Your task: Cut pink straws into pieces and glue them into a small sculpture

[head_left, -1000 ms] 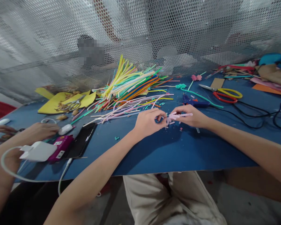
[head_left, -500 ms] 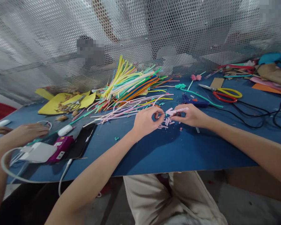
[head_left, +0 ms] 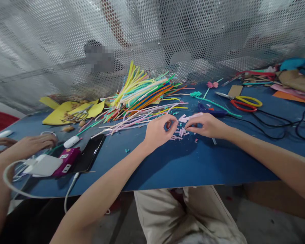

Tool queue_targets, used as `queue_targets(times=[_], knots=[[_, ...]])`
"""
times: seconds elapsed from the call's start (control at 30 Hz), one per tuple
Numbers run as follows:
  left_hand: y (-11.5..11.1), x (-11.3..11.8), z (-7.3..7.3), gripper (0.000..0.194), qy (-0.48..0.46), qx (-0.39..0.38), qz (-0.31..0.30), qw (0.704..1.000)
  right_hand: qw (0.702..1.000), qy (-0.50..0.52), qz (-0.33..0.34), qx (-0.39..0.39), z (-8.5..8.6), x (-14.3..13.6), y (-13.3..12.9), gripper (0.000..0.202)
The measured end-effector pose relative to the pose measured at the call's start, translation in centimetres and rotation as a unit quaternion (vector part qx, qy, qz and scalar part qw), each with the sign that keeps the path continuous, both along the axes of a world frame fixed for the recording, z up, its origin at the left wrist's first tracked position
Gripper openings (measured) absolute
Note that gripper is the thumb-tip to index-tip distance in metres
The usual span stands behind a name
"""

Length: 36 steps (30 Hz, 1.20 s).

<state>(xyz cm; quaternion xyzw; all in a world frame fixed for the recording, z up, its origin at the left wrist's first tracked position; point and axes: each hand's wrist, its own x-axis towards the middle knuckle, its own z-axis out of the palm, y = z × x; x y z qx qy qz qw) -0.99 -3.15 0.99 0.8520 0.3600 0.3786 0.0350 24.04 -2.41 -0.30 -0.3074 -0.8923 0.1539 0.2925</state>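
Note:
My left hand is closed in a pinch near the middle of the blue table, and what its fingertips hold is too small to make out. Just to its right my right hand has thumb and fingers drawn together beside a lilac fuzzy piece, which the fingers partly hide. Whether they grip that piece is unclear. Short lilac cut bits lie on the table between and below the two hands. Loose lilac and pale fuzzy stems are spread behind my left hand.
A bundle of colourful stems lies behind. Scissors, a blue glue gun and black cables are at right. At left are a phone, a white charger, yellow felt and another person's hand.
My right hand's fingers have shifted slightly over the lilac piece, and a little more space shows between the hands. The other person's hand has moved a little.

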Motion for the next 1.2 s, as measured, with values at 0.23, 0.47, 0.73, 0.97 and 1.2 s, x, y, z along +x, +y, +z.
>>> queue_targets(times=[0.23,0.47,0.73,0.97,1.2], knots=[[-0.2,0.2,0.2,0.019,-0.001,-0.015,0.014,1.0,0.995,-0.056,-0.064,0.057,-0.3,-1.5,-0.7,0.023],[0.0,0.5,0.0,0.015,0.032,-0.066,0.056,0.996,0.979,-0.127,-0.132,0.091,-1.2,-3.1,-1.5,0.024],[-0.1,0.9,0.2,0.017,0.026,-0.067,0.067,0.995,0.978,-0.125,-0.156,0.063,-1.7,-3.7,-1.6,0.018],[0.1,0.5,-0.2,0.013,0.015,-0.079,0.051,0.995,0.982,-0.107,-0.157,0.021,-1.5,-3.8,-1.4,0.012],[-0.2,0.3,0.5,0.016,-0.036,-0.025,0.051,0.998,0.986,-0.083,-0.137,0.053,-1.4,-3.7,-1.5,0.018]])
